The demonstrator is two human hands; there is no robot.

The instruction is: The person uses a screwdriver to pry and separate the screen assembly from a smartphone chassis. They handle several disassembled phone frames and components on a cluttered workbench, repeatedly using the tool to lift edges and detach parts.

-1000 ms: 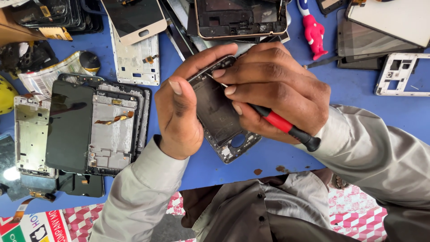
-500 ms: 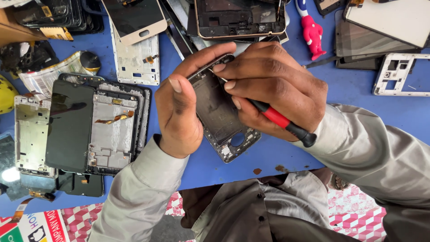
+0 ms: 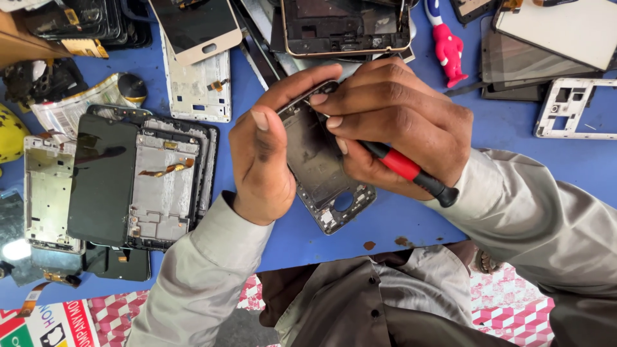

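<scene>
Two hands held one phone frame (image 3: 321, 173) just above the blue counter (image 3: 565, 160), near the middle of its near edge. The left hand (image 3: 263, 154) wrapped around the frame's left side, with the thumb lying flat and the fingers curled over the top end. The right hand (image 3: 398, 128) was closed on a screwdriver (image 3: 408, 170) with a red and black handle. Its fingertips also pressed on the top of the frame. The tip of the screwdriver was hidden under the fingers. The frame was dark and tilted, and a round hole showed near its lower end.

Many phone parts lay on the counter. A black screen (image 3: 103, 177) sat on a stack of open phone frames (image 3: 170, 186) by the left edge. A white back plate (image 3: 196, 87) lay near the far edge, with a gold-edged phone body (image 3: 347, 26) close beside it. A small red and white toy figure (image 3: 448, 46) lay by the far edge, well apart from the hands. A white frame (image 3: 572, 109) rested by the right edge. Both arms wore grey sleeves (image 3: 533, 212).
</scene>
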